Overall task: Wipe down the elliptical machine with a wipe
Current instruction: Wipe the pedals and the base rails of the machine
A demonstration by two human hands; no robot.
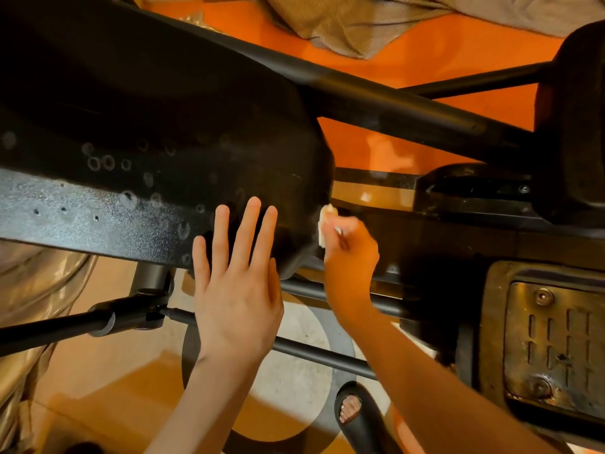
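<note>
The elliptical machine is cut off at nine and twelve o'clock, so only its black housing, with dried ring marks, and some bars are seen, and much of the upper housing is lost in shadow. A ribbed foot pedal is cropped at four o'clock. The wipe is mostly hidden: only a pale crumpled edge is shown at the ten o'clock side of the right hand, pinched by curled fingers and pressed to the housing's rounded end; the fingertips themselves cannot be made out. The left hand is laid flat on the housing at nine o'clock from the wipe, fingers straight and spread, nothing held. A sandalled foot is glimpsed at six o'clock on the orange floor, and crumpled tan fabric is cut off at twelve.
</note>
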